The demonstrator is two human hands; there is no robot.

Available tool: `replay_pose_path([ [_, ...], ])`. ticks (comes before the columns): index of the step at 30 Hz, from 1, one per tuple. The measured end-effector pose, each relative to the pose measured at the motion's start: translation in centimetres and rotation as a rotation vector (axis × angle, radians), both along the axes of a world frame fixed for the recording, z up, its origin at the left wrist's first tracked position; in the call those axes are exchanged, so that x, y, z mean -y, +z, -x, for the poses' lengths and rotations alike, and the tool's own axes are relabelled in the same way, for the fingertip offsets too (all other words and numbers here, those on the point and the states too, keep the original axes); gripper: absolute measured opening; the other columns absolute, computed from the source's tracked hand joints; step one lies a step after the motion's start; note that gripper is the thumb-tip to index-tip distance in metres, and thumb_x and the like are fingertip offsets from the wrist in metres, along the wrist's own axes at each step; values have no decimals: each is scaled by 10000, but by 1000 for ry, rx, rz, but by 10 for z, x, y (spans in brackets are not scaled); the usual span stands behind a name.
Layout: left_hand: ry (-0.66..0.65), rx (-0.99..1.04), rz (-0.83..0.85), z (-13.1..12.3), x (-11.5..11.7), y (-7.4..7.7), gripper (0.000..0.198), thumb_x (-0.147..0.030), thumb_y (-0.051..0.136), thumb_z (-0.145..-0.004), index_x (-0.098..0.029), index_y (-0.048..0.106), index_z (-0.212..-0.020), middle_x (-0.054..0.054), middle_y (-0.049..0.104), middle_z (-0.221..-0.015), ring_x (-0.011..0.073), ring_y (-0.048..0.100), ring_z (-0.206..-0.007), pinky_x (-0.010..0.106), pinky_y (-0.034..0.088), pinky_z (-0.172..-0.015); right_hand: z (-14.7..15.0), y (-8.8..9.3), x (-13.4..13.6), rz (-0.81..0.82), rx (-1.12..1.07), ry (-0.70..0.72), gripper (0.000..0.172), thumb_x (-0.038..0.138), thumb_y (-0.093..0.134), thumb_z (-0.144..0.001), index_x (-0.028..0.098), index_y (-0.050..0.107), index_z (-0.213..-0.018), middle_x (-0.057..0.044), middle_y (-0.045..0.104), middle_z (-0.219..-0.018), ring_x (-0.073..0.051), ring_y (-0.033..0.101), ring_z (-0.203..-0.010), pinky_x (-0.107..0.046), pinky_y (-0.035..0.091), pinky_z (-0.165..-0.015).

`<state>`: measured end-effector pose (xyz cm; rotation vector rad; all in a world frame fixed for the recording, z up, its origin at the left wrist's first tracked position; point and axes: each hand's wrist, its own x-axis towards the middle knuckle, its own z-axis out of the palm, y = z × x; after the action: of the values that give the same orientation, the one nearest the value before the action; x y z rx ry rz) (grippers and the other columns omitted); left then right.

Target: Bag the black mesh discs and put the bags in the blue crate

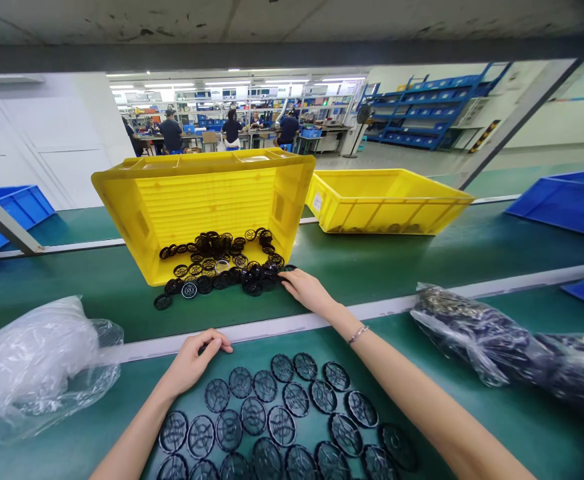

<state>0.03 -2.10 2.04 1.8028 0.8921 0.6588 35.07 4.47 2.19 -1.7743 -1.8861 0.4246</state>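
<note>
My left hand (192, 363) rests at the edge of the near green belt, fingers curled over a dark rim that looks like a black mesh disc. My right hand (305, 290) reaches across the white divider strip (292, 325), its fingertips on the loose black plastic mesh discs (222, 277). These discs spill from a tipped yellow plastic crate (202, 213) onto the far green belt (372, 257). Between my forearms, several matching discs (267, 413) lie spread in rough rows on the near belt (472, 373).
A clear plastic bag (37, 367) lies at near left, and a bag of dark parts (492, 340) at near right. A second yellow crate (382, 203) and blue crates (567, 203) stand beyond. Workers sit at benches (232, 130) far back.
</note>
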Motion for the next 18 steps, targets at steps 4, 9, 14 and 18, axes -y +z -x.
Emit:
replay_pose_path([
  [4, -2, -1, 6, 0, 0, 0, 408, -497, 420, -1008, -175, 669, -992, 73, 712, -1005, 193, 628, -995, 294, 425, -950, 1, 12, 24, 72, -109, -22, 648, 569, 255, -909, 133, 529, -1303, -72, 642, -1054, 33, 523, -809, -112, 496, -807],
  [9, 3, -13, -17, 0, 1, 1, 411, -501, 430, -1003, -176, 680, -978, 64, 711, -1009, 187, 626, -997, 290, 419, -948, 1, 29, 60, 414, -372, 122, 728, 672, 379, -841, 128, 521, -1303, -58, 650, -1033, 80, 476, -684, -53, 434, -650],
  [14, 4, -12, -27, 0, 0, 2, 411, -494, 430, -1005, -171, 683, -970, 62, 711, -1006, 183, 628, -988, 289, 422, -941, 14, 29, 86, 537, -308, 252, 671, 669, 509, -787, 157, 596, -1213, -25, 617, -983, 86, 476, -739, -26, 413, -695],
  [18, 1, -8, -28, -1, 0, 1, 404, -491, 431, -1006, -171, 677, -977, 59, 714, -1002, 182, 630, -990, 289, 423, -941, 22, 33, 103, 448, -76, 418, 526, 628, 534, -798, 223, 696, -1090, -15, 597, -1076, 94, 471, -817, -2, 388, -745],
])
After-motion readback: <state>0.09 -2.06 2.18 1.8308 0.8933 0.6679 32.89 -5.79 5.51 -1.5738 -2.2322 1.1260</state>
